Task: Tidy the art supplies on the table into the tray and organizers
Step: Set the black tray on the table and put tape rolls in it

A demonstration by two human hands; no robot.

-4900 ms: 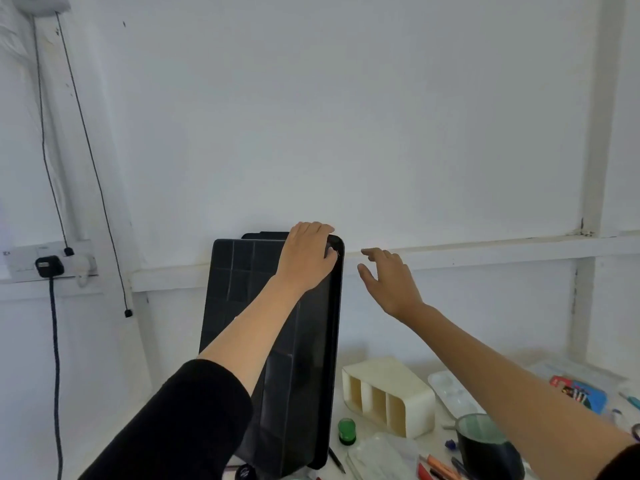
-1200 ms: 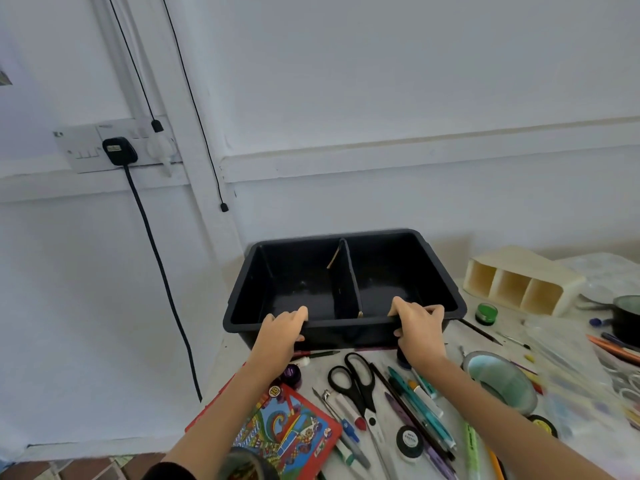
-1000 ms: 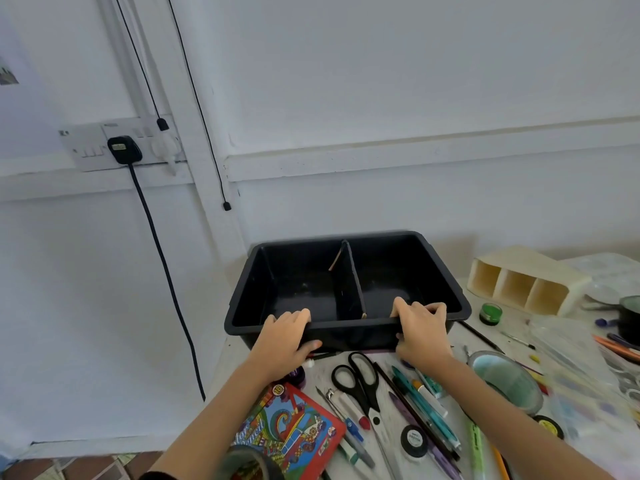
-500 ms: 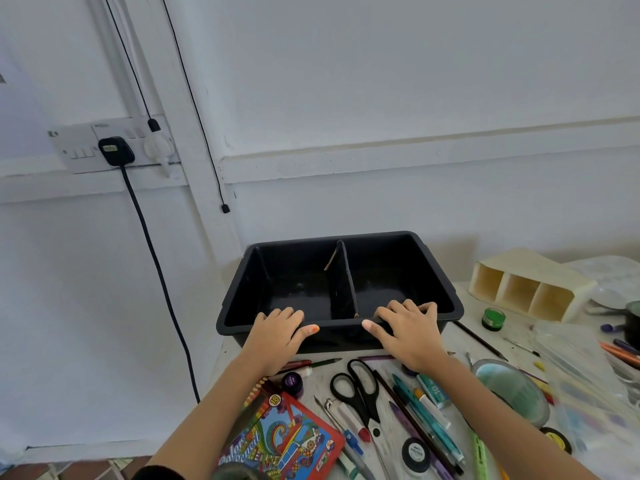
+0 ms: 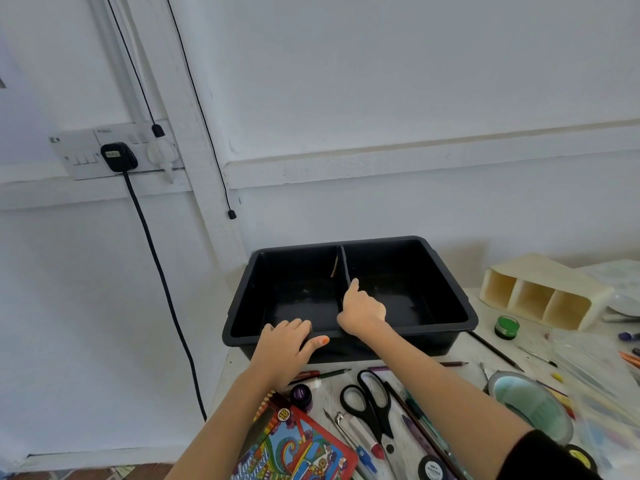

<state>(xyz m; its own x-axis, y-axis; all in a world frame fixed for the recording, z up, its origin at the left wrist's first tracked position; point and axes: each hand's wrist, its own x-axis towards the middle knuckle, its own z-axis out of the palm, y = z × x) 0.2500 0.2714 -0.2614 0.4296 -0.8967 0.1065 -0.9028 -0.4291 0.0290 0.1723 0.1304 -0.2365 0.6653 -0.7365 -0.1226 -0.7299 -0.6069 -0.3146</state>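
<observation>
A black two-compartment tray [image 5: 381, 240] sits open side up at the table's far left, against the wall. My left hand [image 5: 285, 344] holds its near rim, fingers hooked inside and thumb along the front. My right hand [image 5: 362, 308] reaches into the tray and pinches the centre divider [image 5: 342, 263], index finger lying along its top edge. A cream three-slot organizer [image 5: 540, 289] lies on its side to the right. In front lie black scissors [image 5: 374, 407], a coloured pencil box [image 5: 298, 448], and several pens and pencils.
A green paint jar [image 5: 506, 327] stands right of the tray and a purple jar [image 5: 300, 393] near my left wrist. A teal bowl [image 5: 530, 407] and clear plastic sleeves fill the right side. A black power cable [image 5: 162, 289] hangs beside the table's left edge.
The tray was lifted from standing against the wall and set flat on the table. In the last half second my right hand left the near rim and moved inside onto the divider.
</observation>
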